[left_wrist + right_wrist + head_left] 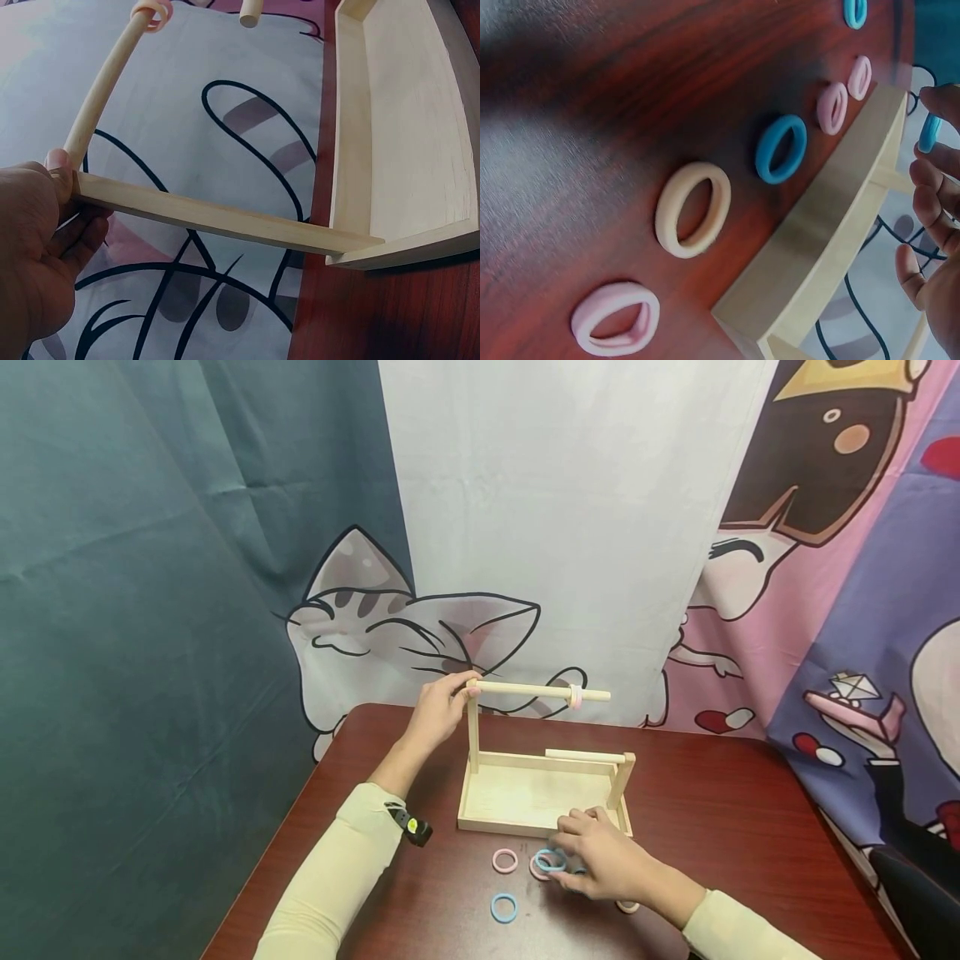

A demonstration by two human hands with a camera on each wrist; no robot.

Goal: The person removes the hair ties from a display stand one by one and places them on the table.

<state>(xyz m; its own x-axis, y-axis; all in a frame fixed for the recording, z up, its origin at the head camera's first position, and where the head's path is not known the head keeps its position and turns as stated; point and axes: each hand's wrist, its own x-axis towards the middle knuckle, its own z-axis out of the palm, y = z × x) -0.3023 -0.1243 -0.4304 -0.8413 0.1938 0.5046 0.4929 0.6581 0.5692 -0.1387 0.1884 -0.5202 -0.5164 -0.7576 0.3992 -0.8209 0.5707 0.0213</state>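
My left hand [437, 710] grips the top corner of a wooden stand, where the tall post [473, 735] meets the upper dowel [525, 689]. In the left wrist view the thumb lies against that joint. Light rings [154, 15], pink and pale, hang near the dowel's free end. Over the table in front of the stand's tray [540, 832], my right hand [603, 860] pinches a blue ring [928, 133] between thumb and finger. Below it on the table lies a pink ring [832, 108], partly covered in the head view.
Other rings lie on the dark red table: a pink ring [505, 861], a blue ring [504, 907], another blue ring [781, 149], a beige ring [693, 210] and a near pink ring [616, 319]. A shorter dowel [585, 756] juts from the stand's low right post [621, 781]. Printed curtains hang behind.
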